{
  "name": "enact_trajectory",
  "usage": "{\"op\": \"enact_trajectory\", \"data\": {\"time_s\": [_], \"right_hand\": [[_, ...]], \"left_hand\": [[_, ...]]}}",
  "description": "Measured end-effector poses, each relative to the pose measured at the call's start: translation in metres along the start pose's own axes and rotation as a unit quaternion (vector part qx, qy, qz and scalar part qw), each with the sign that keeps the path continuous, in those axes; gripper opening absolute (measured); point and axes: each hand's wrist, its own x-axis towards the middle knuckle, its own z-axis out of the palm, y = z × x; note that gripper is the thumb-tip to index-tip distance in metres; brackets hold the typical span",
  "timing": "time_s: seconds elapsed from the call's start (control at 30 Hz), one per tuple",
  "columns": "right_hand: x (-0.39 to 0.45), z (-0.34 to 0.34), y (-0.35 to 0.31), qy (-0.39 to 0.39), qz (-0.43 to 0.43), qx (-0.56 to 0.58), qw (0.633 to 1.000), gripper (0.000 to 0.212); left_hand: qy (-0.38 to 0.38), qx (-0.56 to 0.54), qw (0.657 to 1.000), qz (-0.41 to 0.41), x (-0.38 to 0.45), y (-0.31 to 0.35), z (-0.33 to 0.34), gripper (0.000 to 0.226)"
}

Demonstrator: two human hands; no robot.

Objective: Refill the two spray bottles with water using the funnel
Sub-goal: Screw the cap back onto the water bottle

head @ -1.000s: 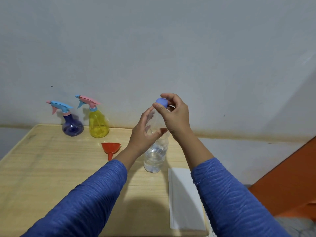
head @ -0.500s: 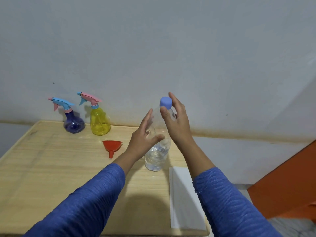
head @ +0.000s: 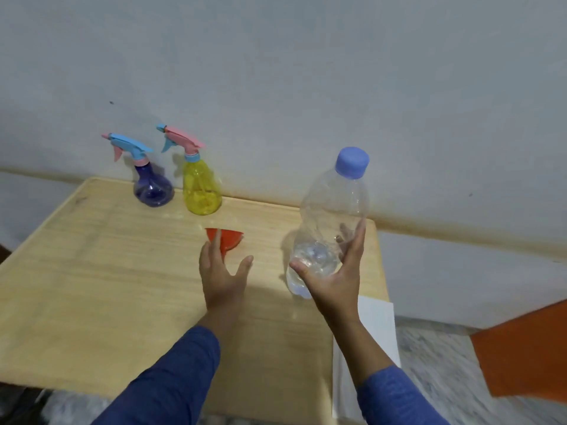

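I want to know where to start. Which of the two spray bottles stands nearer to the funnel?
The yellow spray bottle, the one with the pink trigger head. It stands just behind the funnel; the purple spray bottle stands further left.

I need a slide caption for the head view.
Right hand holds clear capped plastic bottle; open left hand reaches toward red funnel.

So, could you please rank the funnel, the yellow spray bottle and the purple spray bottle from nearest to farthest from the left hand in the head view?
1. Red funnel, at the left hand's fingertips.
2. Yellow spray bottle, by the wall.
3. Purple spray bottle, farther left.
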Motion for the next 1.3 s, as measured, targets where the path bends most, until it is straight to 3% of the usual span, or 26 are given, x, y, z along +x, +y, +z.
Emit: {"op": "enact_trajectory", "data": {"time_s": [0.33,0.6,0.67,0.8,0.97,1.3], "right_hand": [[-0.001,0.016,0.028,0.021,0.041,-0.026,0.999,0.123],[0.022,0.019,0.024,0.044,0.031,-0.014,0.998,0.115],[0.033,0.024,0.023,0.055,0.033,-0.017,0.998,0.115],[0.065,0.038,0.019,0.07,0.036,-0.013,0.997,0.113],[0.107,0.061,0.02,0.092,0.037,0.005,0.995,0.112],[0.152,0.093,0.04,0.14,0.039,0.037,0.989,0.11]], "left_hand": [[0.025,0.012,0.999,-0.026,0.053,-0.019,0.013,0.085],[0.019,-0.071,0.997,-0.036,0.062,0.004,0.013,0.089],[0.014,-0.073,0.996,-0.041,0.069,0.011,0.011,0.082],[0.01,-0.03,0.999,-0.028,0.092,0.019,0.016,0.071],[-0.019,0.069,0.996,0.057,0.126,0.019,0.035,0.072],[-0.091,0.142,0.984,0.054,0.156,0.009,0.071,0.071]]}}
